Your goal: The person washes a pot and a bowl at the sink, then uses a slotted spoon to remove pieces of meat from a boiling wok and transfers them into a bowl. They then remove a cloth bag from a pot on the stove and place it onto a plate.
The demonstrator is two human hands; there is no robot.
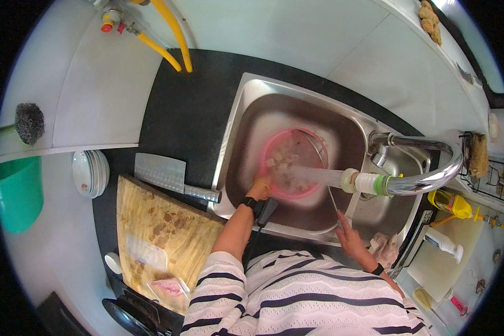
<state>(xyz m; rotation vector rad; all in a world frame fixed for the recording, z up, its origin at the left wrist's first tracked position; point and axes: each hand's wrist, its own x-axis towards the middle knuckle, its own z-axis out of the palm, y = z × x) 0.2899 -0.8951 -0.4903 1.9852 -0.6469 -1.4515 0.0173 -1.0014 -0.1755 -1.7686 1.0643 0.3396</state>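
Observation:
A pink plastic basin [265,145] stands in the larger bowl of a stainless steel sink [243,138]. Cloudy water and pale pieces of food [282,158] are inside it, with a stream of water [319,175] pouring in from the faucet. My left hand [265,178] reaches over the basin's near-left edge; its fingers are blurred by the water and cannot be made out. My right hand [349,237] grips the thin handle of what looks like a wire strainer [332,199], whose curved rim lies in the basin's right side.
The curved chrome faucet [451,168] overhangs the sink from the right. Left of the sink lie a cleaver [161,170] and a wooden cutting board [184,235] bearing a clear plastic container [147,253] and a bag of pink meat [169,288]. Stacked plates [91,173] stand farther left.

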